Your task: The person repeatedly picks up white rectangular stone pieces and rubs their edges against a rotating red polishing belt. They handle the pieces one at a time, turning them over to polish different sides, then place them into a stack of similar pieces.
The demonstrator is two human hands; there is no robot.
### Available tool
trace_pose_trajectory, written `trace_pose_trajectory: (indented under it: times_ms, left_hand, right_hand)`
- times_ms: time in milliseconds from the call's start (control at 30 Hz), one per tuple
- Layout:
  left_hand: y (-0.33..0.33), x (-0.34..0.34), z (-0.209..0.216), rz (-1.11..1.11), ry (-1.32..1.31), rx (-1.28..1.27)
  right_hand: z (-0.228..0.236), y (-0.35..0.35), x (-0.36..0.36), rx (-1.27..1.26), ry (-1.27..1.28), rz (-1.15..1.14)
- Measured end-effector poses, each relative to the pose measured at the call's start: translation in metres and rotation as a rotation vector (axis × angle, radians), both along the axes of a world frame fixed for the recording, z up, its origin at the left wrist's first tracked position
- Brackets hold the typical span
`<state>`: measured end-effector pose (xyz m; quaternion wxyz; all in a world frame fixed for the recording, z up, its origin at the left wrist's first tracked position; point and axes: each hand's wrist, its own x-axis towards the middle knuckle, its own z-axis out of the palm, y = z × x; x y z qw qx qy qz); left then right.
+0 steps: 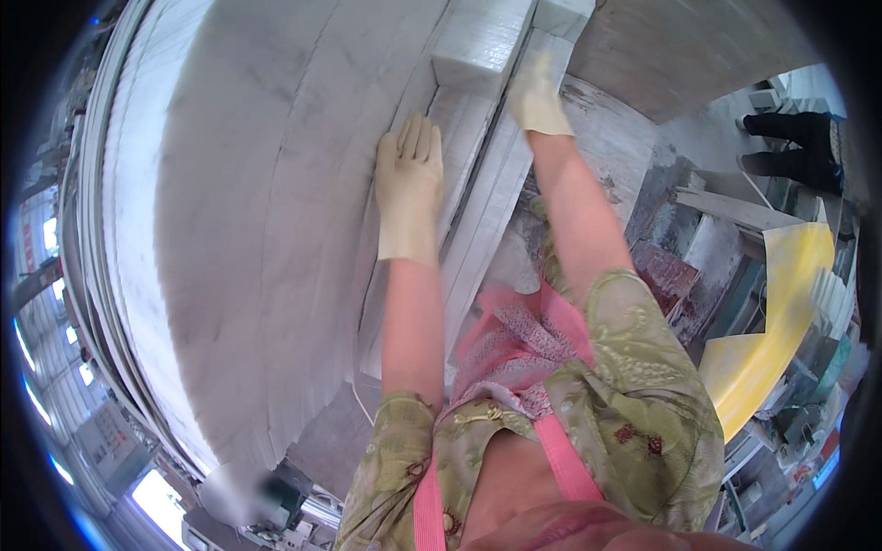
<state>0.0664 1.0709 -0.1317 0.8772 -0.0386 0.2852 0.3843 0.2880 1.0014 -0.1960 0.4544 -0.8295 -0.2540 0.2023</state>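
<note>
Both arms reach forward, away from the body, the elbows only slightly bent. The left hand [411, 174], in a cream glove, lies back upward with its fingers straight, side by side and pointing ahead. The right hand [540, 99], gloved alike, reaches farther out and to the right, its fingers blurred.

The left grip is released: the fingers are extended and wrapped around nothing, above the pale stonework beside the large grey-white slab [248, 202]. Whether the palm presses down cannot be told. The right hand is over the far part of a long pale strip [487, 216]; the blur hides whether its grip is clenched on the edge or merely resting there.

The strip lies between the two forearms, to the right of the slab. Its long axis runs from near the body forward and to the right, its far end pointing away from the person. A second pale strip [467, 133] lies alongside on the left, across a dark, narrow gap, roughly parallel. A white block [482, 39] sits at that strip's far part, ahead of the left fingertips.
</note>
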Motion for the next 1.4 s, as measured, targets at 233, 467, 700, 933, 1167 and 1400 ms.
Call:
trace_pose_trajectory:
  times_ms: [233,467,700,933,1167,1400]
  left_hand:
    - [-0.04,-0.048,-0.012,-0.353,0.783,0.496]
    - [-0.151,-0.156,0.006,-0.566,0.996,0.84]
    - [-0.231,-0.257,-0.003,-0.788,0.893,1.183]
    - [-0.308,-0.265,0.006,-1.102,0.535,0.987]
    - [-0.411,-0.224,0.019,-1.486,0.268,1.111]
    - [-0.575,-0.224,0.061,-1.872,-0.036,1.083]
  right_hand:
    - [0.002,-0.014,0.023,0.221,0.533,-0.014]
    - [-0.014,-0.276,-0.061,-0.478,0.054,0.102]
    - [-0.085,-0.619,-0.394,-1.158,-0.172,0.136]
    - [-0.097,-0.729,-0.608,-0.845,0.661,-0.651]
    - [-0.054,-0.76,-0.644,-0.821,0.481,-0.591]
    - [-0.001,-0.838,-0.687,-0.093,0.491,-1.633]
